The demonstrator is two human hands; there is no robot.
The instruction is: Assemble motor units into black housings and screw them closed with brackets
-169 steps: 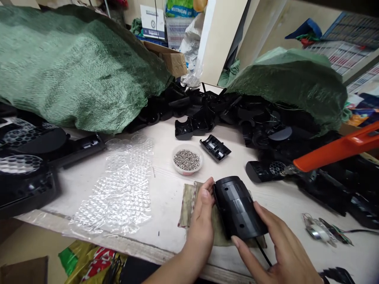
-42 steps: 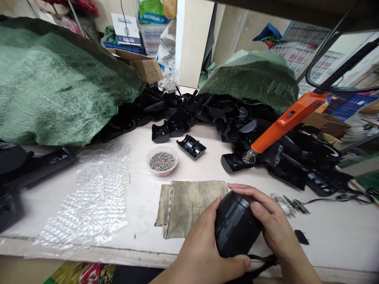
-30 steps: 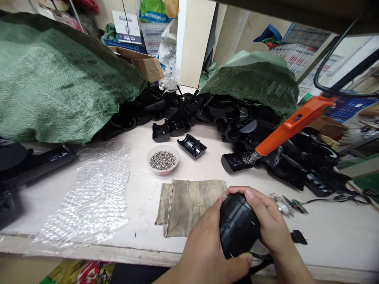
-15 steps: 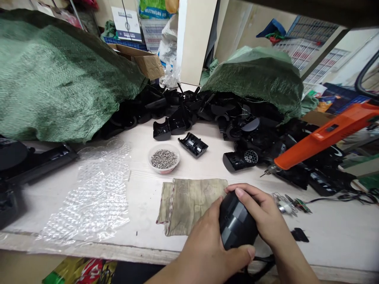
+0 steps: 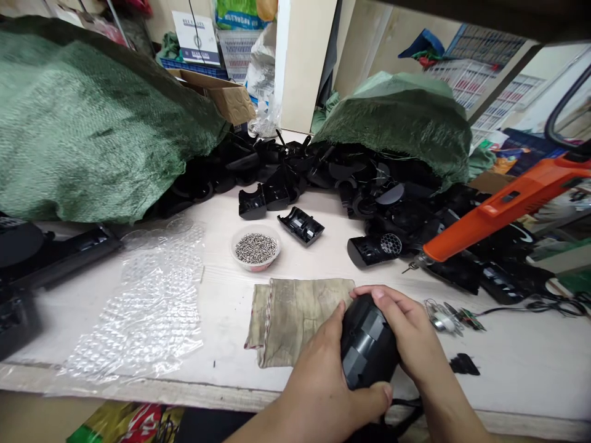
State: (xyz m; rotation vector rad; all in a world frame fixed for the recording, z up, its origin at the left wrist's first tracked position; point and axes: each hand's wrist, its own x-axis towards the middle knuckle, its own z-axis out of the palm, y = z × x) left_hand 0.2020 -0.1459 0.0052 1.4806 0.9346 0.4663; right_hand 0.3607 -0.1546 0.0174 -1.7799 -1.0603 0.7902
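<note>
From where I stand, the black plastic housing [image 5: 369, 341] sits squarely between the person's two hands, so neither has to reach for it. Its long axis seems to run roughly near to far, though it is foreshortened and the palms cover much of its sides. The left hand [image 5: 325, 369] cups its left side, fingers wrapped underneath out of my sight, thumb laid across the near end. The right hand [image 5: 413, 332] comes in from the right, bent at the wrist, with one finger hooked over the far end and what looks like the thumb pressed on the upper edge. Both sets of fingers are spread only as wide as the housing and have a firm hold of it.

The housing overlaps the near right part of a folded cloth [image 5: 309, 320] on the pale surface [image 5: 226, 307]; I can't tell whether it touches the cloth. A black cable [image 5: 409, 403] shows at the near side, between the wrists. Far and to the right, the orange electric screwdriver [image 5: 489, 212] slants with its bit pointing left and down, nearer the right hand and touched by neither. The bowl [image 5: 252, 267] of screws [image 5: 256, 246] stands to the far left, beyond the cloth.
</note>
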